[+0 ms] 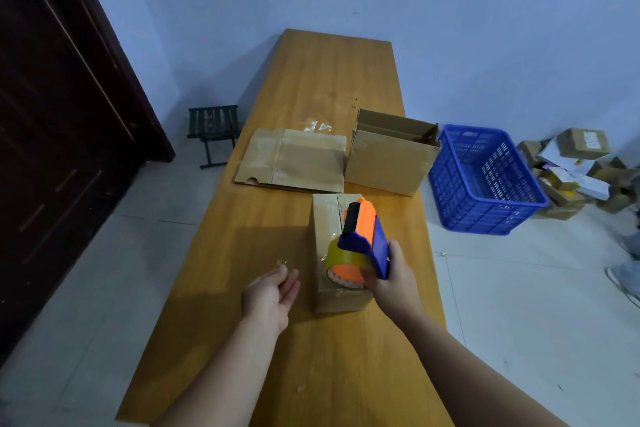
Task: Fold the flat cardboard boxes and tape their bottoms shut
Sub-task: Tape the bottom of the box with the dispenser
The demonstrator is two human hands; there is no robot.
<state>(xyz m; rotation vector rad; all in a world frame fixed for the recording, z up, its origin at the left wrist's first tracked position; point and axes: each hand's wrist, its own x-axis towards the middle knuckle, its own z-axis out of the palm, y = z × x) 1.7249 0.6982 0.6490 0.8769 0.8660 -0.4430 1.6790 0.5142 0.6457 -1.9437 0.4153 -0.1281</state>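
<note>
Cardboard box (327, 236) near the desk's (242, 253) right edge is getting taped, right hand (389, 279) gripping the tape dispenser (360, 243), left hand (272, 291) hovering open, probably next pressing tape flat.

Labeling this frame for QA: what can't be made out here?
Head view only:
- Seam of the near box: tape dispenser and right hand cover most of it; tape coverage unclear.
- Open box interior: walls hide the bottom.
- Parcel pile: small, blurry, cut by right edge.
- Flat cardboard: count unclear.
</note>
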